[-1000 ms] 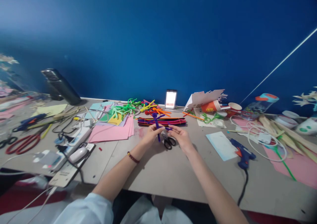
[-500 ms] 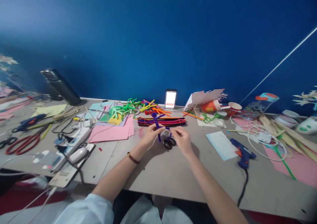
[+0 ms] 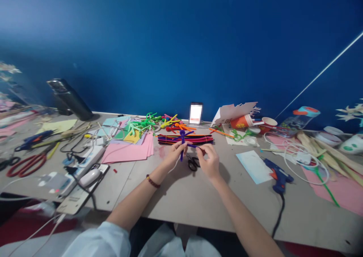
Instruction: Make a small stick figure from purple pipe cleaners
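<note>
A purple pipe cleaner figure [image 3: 182,136] with a round looped top is held up over the middle of the table. My left hand [image 3: 173,155] pinches its middle between thumb and fingers. One purple strand runs to the right, and my right hand [image 3: 209,159] has its end between the fingertips. Below and between my hands lie black-handled scissors [image 3: 193,164], partly covered. Just behind the figure rests a banded bundle of pipe cleaners [image 3: 202,139] in red, purple and black.
Pink paper [image 3: 124,153] and green bent pipe cleaners [image 3: 141,124] lie left of the bundle. A power strip [image 3: 82,170] is at the left, a blue glue gun [image 3: 280,176] at the right. A phone with a blurred screen [image 3: 196,113] leans on the wall.
The purple strand at the right, bent downward before, is now stretched sideways between my hands. The figure has shifted slightly right and stands more upright.
</note>
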### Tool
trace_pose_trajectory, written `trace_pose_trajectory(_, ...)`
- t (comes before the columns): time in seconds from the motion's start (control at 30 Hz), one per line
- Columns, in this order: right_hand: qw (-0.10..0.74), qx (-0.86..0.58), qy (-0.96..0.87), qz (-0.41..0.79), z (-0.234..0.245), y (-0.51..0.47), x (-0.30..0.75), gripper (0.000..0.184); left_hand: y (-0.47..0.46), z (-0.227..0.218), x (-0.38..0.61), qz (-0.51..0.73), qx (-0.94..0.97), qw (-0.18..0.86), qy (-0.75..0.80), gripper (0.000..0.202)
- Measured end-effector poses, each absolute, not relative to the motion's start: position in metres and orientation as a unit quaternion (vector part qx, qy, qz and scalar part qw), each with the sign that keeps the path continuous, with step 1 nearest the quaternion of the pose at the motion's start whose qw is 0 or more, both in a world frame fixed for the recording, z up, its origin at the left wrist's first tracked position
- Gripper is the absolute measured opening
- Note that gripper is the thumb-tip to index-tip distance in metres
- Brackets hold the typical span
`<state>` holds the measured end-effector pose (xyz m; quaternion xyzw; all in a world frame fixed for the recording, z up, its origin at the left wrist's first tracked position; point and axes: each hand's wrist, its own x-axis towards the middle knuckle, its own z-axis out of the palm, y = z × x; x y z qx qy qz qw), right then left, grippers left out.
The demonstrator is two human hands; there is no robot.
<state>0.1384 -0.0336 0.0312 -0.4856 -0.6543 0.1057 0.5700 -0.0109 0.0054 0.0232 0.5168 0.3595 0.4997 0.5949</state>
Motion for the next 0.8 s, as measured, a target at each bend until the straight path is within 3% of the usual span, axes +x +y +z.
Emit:
trace_pose_trajectory(0.53,0.554,-0.476,-0.667,0.144,0.0299,-0.0327,0.1407,0.015,0.0026,0.0265,-0.0099,0.503,0.516,0.585,0.372,0.043)
trace_pose_trajectory(0.67,0.529,-0.459,-0.675,0.23,0.0302,-0.0354,0.1397,0.02,0.005,0.0254,-0.0115,0.5,0.507,0.607,0.354,0.048)
trace_pose_trajectory(0.8,0.515,-0.451,-0.61,0.398,0.0294,-0.0378,0.1361,0.024,0.0025,0.0255,-0.0106,0.49,0.484,0.633,0.354,0.048)
